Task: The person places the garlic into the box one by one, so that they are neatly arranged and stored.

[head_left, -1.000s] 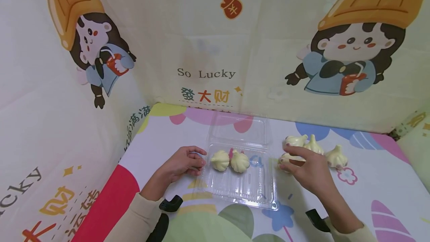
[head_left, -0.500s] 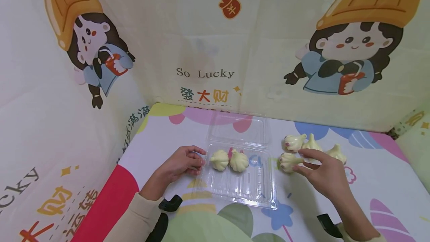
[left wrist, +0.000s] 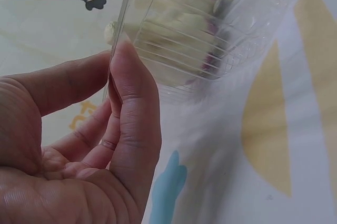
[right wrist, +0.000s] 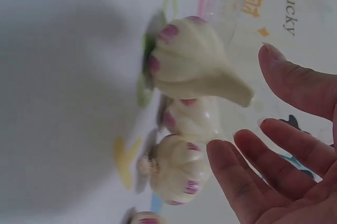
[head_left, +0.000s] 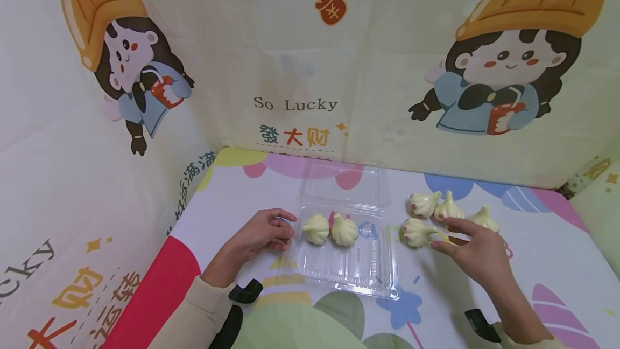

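My left hand (head_left: 263,235) pinches the left rim of a clear plastic clamshell box (head_left: 334,278) between thumb and fingers, as the left wrist view shows close up. Its lid (head_left: 346,190) lies folded back toward the wall. Inside the box, side by side, sit two garlic bulbs, one on the left (head_left: 316,229) and one beside it (head_left: 344,230). My right hand (head_left: 479,252) hovers with parted fingers, holding nothing. Nearest its fingertips is a garlic bulb (right wrist: 192,61) on the table, its stem pointing toward the hand.
Three more garlic bulbs stand behind the nearest one: a left one (head_left: 424,204), a middle one (head_left: 449,207) and a right one (head_left: 484,218), partly behind my right hand. A printed cloth wall (head_left: 373,85) rises along the table's back edge.
My right hand has drawn back to the right, away from the front garlic bulb, which now shows fully. My left hand stays at the box rim.
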A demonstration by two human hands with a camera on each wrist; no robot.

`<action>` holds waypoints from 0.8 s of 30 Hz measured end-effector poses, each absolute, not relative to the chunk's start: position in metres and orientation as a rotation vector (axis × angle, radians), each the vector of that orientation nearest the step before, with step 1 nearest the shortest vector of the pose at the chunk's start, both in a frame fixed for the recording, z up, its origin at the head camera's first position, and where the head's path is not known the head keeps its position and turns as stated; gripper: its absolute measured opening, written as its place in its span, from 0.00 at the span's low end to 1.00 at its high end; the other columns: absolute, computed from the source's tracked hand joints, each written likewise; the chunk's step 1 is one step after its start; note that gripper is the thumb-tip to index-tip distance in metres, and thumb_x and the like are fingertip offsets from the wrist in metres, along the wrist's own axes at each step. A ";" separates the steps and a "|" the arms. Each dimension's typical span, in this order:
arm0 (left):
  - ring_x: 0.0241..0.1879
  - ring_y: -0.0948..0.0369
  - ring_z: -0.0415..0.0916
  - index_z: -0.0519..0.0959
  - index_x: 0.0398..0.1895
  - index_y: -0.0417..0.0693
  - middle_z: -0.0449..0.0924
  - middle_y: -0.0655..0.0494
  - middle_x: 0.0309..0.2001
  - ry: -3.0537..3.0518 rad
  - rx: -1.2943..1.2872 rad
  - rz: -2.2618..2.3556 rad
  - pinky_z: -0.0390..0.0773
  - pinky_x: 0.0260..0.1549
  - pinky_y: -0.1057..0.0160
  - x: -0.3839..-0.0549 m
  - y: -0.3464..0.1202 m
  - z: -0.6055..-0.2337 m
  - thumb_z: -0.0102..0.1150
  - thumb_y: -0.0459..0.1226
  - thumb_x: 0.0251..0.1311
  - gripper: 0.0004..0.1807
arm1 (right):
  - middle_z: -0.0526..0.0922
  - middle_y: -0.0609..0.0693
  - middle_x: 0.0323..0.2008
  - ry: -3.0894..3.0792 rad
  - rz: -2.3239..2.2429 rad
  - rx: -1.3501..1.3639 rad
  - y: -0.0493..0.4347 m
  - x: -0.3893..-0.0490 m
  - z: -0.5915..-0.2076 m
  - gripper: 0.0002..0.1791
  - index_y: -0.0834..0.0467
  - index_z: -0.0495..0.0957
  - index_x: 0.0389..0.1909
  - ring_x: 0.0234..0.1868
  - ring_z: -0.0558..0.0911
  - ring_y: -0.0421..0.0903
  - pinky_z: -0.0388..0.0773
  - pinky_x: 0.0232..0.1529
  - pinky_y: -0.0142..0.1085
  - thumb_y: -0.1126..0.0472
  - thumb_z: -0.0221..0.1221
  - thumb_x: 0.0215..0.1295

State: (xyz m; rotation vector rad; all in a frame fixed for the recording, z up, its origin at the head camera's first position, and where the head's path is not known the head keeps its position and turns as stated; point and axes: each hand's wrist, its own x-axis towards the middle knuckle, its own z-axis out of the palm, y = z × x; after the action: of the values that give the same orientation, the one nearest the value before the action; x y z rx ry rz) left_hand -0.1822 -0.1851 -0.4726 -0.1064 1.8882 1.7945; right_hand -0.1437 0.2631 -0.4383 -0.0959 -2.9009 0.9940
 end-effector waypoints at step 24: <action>0.25 0.63 0.79 0.75 0.61 0.34 0.83 0.58 0.30 1.880 -0.108 1.803 0.85 0.28 0.66 -0.182 -0.185 -0.470 0.65 0.28 0.65 0.22 | 0.77 0.72 0.66 -2.897 1.288 -0.107 0.253 -0.164 -0.476 0.41 0.71 0.78 0.62 0.60 0.84 0.68 0.76 0.37 0.18 0.54 0.81 0.52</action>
State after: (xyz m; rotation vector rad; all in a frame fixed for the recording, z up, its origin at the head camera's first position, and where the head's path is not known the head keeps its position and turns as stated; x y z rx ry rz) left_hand -0.1820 -0.1846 -0.4701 -0.1080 1.8799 1.8030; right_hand -0.1642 0.2528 -0.4759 -0.1070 -2.8973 1.2881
